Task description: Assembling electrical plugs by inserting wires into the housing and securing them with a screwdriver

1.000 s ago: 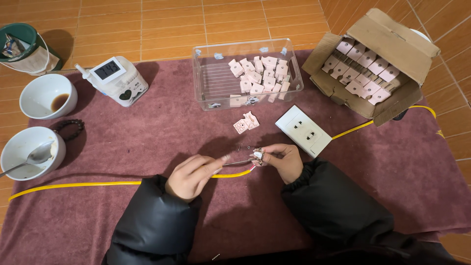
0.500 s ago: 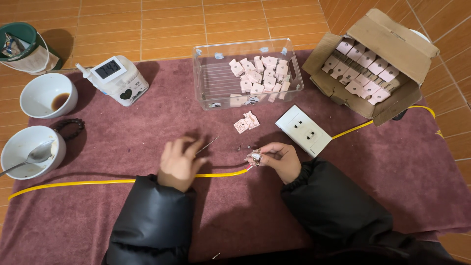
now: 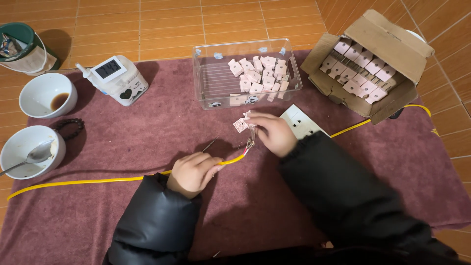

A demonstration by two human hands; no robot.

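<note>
left hand (image 3: 193, 172) at frame centre, grip pinching the yellow cable (image 3: 98, 180) on the maroon cloth (image 3: 147, 132). right hand (image 3: 272, 132) just right of it, grip pinching a small pink part (image 3: 241, 124) above the cable's bared end. clear bin (image 3: 211, 78), upper centre, holds a loose heap of pink parts. cardboard box (image 3: 392, 44), upper right, holds them in rows. two white bowls (image 3: 41, 88) at left: one with brown liquid, one with a spoon.

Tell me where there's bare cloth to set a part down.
Free: cloth between the bead bracelet, timer and left hand; also right of the white socket plate, below the cardboard box. Crowded: between the clear bin and right hand.
</note>
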